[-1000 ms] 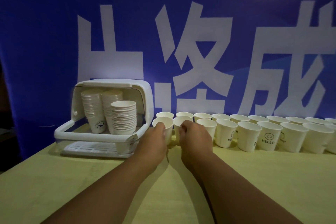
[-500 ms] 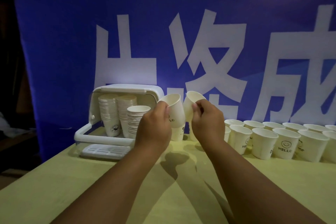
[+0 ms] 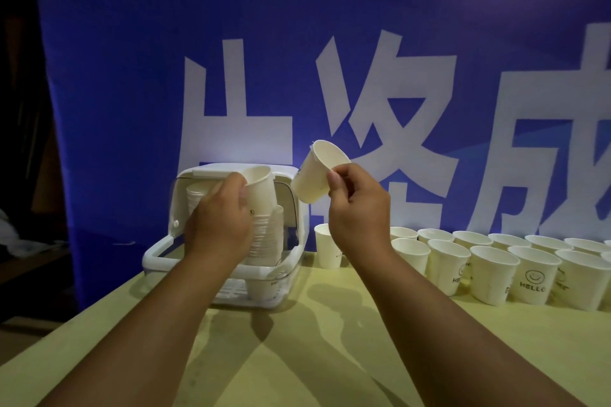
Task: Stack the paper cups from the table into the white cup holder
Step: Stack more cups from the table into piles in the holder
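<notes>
I have my left hand gripping the first cup right over the front stack in the white cup holder, my right hand pinching a tilted second cup beside it; next, I'd seat the first squarely.

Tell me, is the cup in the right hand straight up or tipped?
Tipped. The cup in the right hand leans, its mouth up and right, its base slanting down toward the holder.
</notes>
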